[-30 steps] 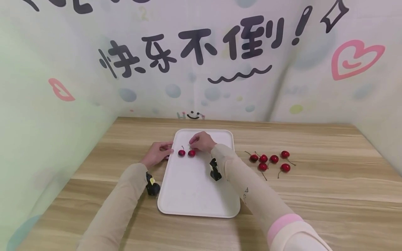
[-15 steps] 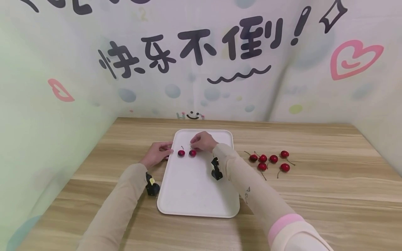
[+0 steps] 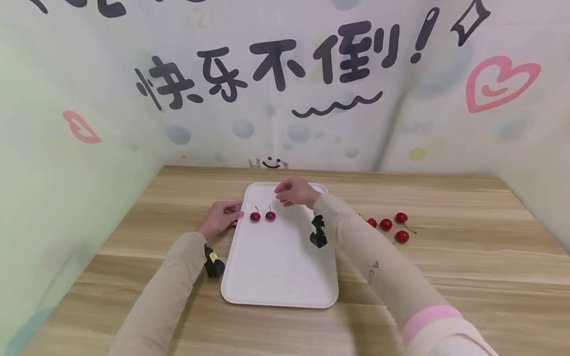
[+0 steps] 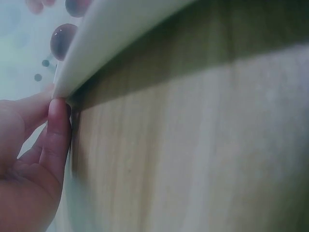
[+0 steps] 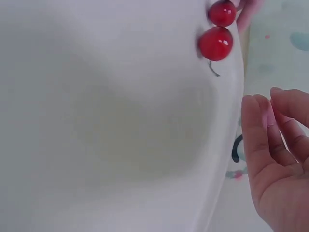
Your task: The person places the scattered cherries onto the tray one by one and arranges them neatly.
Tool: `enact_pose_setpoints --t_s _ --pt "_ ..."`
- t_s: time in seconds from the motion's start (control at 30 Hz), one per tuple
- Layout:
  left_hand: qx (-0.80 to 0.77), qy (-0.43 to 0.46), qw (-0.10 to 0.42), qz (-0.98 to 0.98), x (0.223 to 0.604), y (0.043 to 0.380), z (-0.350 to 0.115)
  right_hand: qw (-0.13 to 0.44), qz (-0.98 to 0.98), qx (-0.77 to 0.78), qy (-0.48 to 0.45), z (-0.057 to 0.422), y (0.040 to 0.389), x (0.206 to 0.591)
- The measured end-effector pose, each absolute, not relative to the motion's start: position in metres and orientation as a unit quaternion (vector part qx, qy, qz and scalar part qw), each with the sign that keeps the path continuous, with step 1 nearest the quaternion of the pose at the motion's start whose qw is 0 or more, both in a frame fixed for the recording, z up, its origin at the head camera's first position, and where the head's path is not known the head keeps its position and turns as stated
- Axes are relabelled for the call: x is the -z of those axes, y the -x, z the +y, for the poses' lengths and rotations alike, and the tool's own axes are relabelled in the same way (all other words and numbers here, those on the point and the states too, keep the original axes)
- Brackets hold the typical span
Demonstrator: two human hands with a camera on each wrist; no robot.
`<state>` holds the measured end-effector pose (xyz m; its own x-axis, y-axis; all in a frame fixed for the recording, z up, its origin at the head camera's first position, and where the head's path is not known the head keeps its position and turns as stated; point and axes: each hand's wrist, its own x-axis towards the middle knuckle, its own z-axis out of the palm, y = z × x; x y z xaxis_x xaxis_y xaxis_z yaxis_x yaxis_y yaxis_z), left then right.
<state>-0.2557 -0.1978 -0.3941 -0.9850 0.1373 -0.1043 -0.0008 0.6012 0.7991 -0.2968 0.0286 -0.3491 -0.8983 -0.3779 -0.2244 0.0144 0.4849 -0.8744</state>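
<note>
Two red cherries, a left one (image 3: 255,216) and a right one (image 3: 270,216), sit side by side with stems pointing away on a white tray (image 3: 276,267). My left hand (image 3: 219,218) holds the tray's left rim, thumb and finger meeting at the edge in the left wrist view. Over the far part of the tray, my right hand (image 3: 296,192) has bent fingers and nothing between them. In the right wrist view its fingertips (image 5: 251,104) are apart from the stem of the nearer cherry (image 5: 216,43).
Right of the tray, more cherries (image 3: 402,236) lie loose on the wooden table (image 3: 467,257), some hidden behind the right sleeve (image 3: 378,247). A printed cloth wall (image 3: 276,138) stands behind the table. Each wrist carries a black camera (image 3: 318,232).
The right hand has let go of the right cherry's stem and moved up and to the right, away from it. Both cherries stay on the tray. The left hand keeps its place at the rim.
</note>
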Motion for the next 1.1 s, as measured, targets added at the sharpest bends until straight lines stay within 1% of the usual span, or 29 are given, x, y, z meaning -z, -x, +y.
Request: enact_pose_setpoints --t_s 0.2,0.4,0.5,0.63,0.8,1.1 --pt "-0.450 -0.035 0.081 0.889 0.391 0.254 -0.198 0.212 0.843 0.475 0.136 0.057 0.288 0.335" --pt "-0.448 -0.029 0.080 0.890 0.393 0.254 -0.198 0.221 0.827 0.491 0.159 0.099 0.279 0.327" --pt "-0.448 -0.035 0.078 0.890 0.394 0.255 -0.198 0.212 0.819 0.507 0.164 0.121 0.276 0.319" --pt "-0.443 -0.037 0.074 0.893 0.394 0.256 -0.198 0.185 0.818 0.519 0.165 0.146 0.274 0.314" --pt "-0.445 -0.043 0.072 0.891 0.393 0.256 -0.197 0.176 0.829 0.508 0.156 0.172 0.273 0.323" --pt "-0.440 -0.038 0.072 0.894 0.397 0.258 -0.199 0.179 0.861 0.456 0.135 0.199 0.272 0.347"
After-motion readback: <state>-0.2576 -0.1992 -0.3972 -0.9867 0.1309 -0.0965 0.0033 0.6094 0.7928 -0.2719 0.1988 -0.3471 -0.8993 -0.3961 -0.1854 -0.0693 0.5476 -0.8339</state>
